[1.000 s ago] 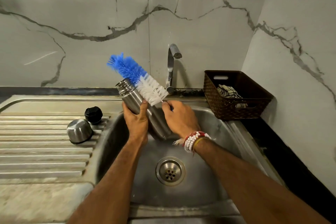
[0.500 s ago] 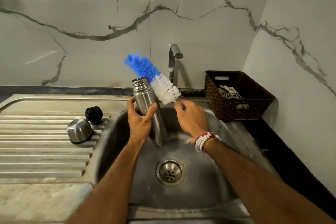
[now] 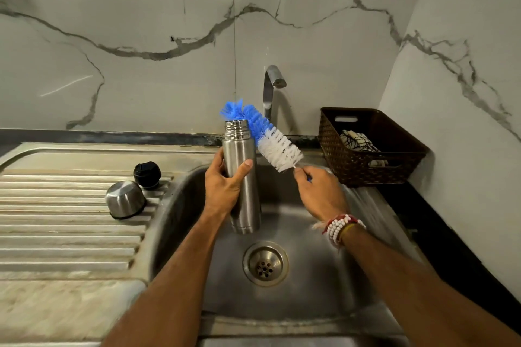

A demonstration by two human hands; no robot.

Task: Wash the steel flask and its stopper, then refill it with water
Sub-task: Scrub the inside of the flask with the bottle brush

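My left hand (image 3: 225,186) grips the steel flask (image 3: 245,197) around its middle and holds it upright over the sink basin (image 3: 324,284), its threaded mouth uncapped. My right hand (image 3: 320,193) pinches the handle of a bottle brush (image 3: 267,136) with blue and white bristles; the blue tip sits just behind and above the flask's mouth, outside it. The black stopper (image 3: 147,174) and the steel cup lid (image 3: 125,199), upside down, rest on the ribbed drainboard (image 3: 56,234) to the left.
A steel tap (image 3: 272,87) stands behind the basin; no water runs from it. The drain (image 3: 265,263) lies below the flask. A dark woven basket (image 3: 372,166) with a cloth sits on the right counter. Marble walls close in behind and to the right.
The flask has gone from tilted to upright and shifted right. The brush has swung right with my right hand, its blue tip now at the flask's mouth.
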